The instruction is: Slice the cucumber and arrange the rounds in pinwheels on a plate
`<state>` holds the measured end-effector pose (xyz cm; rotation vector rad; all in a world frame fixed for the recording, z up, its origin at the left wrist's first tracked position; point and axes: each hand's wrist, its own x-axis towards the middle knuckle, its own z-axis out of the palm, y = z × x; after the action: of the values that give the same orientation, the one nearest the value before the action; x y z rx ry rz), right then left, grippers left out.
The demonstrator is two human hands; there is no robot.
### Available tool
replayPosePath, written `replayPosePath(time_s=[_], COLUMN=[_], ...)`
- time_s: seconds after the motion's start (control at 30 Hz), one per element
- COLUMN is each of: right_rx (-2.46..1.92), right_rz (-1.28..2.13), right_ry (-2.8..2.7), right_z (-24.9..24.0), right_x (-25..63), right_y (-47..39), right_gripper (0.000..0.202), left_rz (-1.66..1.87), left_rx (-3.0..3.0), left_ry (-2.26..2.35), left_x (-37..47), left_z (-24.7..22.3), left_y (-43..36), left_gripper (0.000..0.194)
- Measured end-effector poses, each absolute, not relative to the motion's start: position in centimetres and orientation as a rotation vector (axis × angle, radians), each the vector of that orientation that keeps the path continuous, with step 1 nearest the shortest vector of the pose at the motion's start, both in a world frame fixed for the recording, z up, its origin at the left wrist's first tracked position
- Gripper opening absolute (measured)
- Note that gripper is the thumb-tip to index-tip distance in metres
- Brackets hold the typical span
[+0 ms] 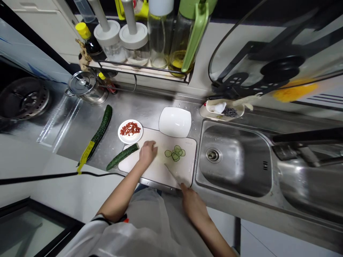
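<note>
My right hand grips a knife by its handle, at the front edge of a white cutting board. The blade lies low over the board and points up and to the left. My left hand is over the board's middle, fingers loosely bent and a little apart, with nothing visible in them. Just left of it rests a cut cucumber, its cut end toward the hand and its other end past the board's left edge. Several thin cucumber slices lie in an overlapping group on the board's right part.
A plate of chopped red pieces and a white dish stand behind the board. A whole cucumber with a yellow tag lies left, near a lidded pot. The sink is right; a seasoning rack hangs above.
</note>
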<state>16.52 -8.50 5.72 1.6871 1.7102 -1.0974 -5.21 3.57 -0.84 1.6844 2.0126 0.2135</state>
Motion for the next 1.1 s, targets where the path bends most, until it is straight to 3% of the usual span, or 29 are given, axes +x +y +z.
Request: replayPosePath(time_s=[0.13,0.5,0.73,1.1], right_rx=[1.691,1.687,1.682,1.669], right_rz=[-1.086,-1.060,-1.042,-1.062], right_ry=[1.720,1.733,1.749,1.740], right_z=[5.7,5.5,5.6,6.5], right_x=[16.5,16.2,16.2,16.6], right_y=[-8.5,-8.7,-8.8,-8.1], right_gripper=[0.053,0.053,0.053,0.046], left_rz=[0.174,0.063,0.194,0.379], left_rx=[1.656,1.599,1.482,1.297], left_ry=[1.815,1.896,1.832,1.806], left_x=[-2.3,0.5,-0.2,-2.3], left_z=[-1.6,-1.7,-2.3,-2.4], left_y=[3.1,3.2,3.2,2.5], left_gripper=[0.026,0.014,0.020,0.012])
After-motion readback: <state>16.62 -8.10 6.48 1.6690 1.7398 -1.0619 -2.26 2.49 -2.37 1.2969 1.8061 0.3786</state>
